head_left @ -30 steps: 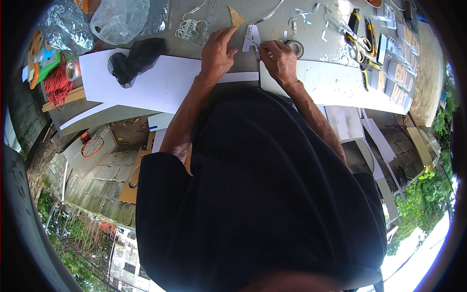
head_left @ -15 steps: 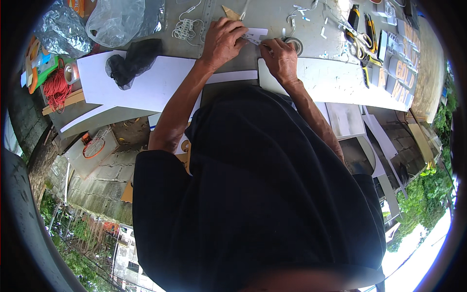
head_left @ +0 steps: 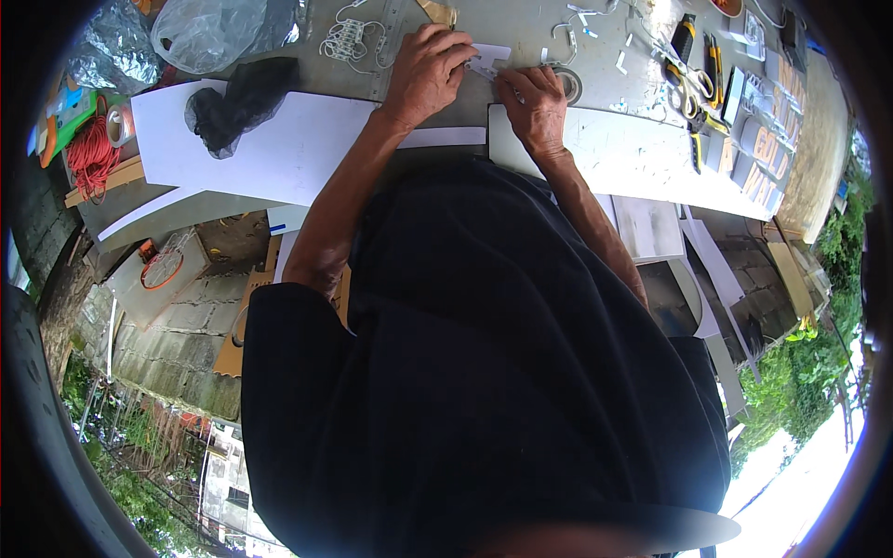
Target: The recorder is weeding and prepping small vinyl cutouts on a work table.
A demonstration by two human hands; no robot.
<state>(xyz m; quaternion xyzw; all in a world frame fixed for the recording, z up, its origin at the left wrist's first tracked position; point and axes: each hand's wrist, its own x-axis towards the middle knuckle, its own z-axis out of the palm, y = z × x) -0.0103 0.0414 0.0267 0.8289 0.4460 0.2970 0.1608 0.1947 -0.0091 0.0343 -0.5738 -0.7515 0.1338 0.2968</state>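
"Where do we have the white letter-shaped piece [head_left: 488, 61]?"

"Between our hands, at the far middle of the grey table [head_left: 530, 39]; we can't tell whether it rests there or is lifted a little. Our left hand [head_left: 431, 76] has its fingers clamped on its left end."

"And our right hand [head_left: 537, 107]?"

"Its fingers are bent at the lower right edge. We can't tell if they pinch it or just touch."

"What do we have close by?"

"A tape roll [head_left: 578, 86] just beside the right hand, a tan scrap [head_left: 437, 12] past the left, and some white modules on wire [head_left: 344, 42] farther left."

"And along the near edge?"

"A white sheet [head_left: 279, 163] on the left with a black mesh bag [head_left: 244, 100] on it, and a white board [head_left: 633, 149] on the right. Beyond that board we see scissors [head_left: 690, 90]."

"The place around us?"

"Open air: a block wall [head_left: 186, 325] and a basketball hoop [head_left: 163, 268] at left, greenery [head_left: 791, 391] at right."
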